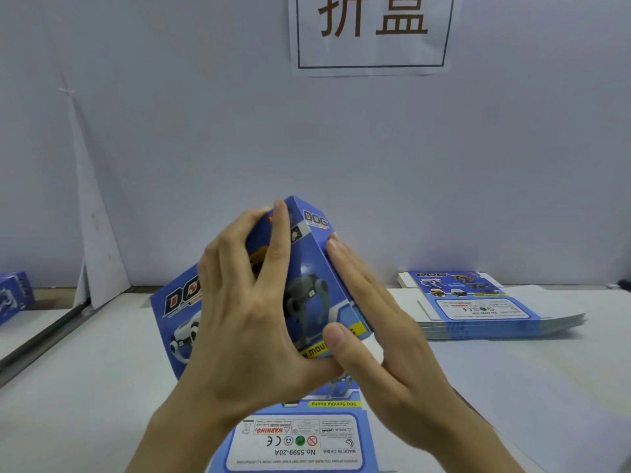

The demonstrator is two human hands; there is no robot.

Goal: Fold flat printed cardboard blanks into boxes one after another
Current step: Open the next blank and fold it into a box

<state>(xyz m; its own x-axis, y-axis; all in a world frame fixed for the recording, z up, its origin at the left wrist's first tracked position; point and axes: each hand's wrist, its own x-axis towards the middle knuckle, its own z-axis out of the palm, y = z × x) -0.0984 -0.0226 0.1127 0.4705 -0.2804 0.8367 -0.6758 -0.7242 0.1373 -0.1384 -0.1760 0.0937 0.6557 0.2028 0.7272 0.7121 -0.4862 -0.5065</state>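
Warning-label panel [300, 442] is lying nearest on the worktop [102, 387], and both hands are squaring up a blue box [307, 285] just above it.
Left hand [246, 302] is gripping the box, its fingers [278, 240] spreading over the printed front and curling at the top-left edge; the right hand [379, 322] is pressing straight fingers flat against the right side, with the thumb on the front. Whether the near panel is joined to the box, I cannot tell. To do this step well, the side should probably be pushed along its crease until the corner is standing square, with the left hand bracing the front so it is not bowing. Flat blanks [478, 312] are waiting far right, well apart.
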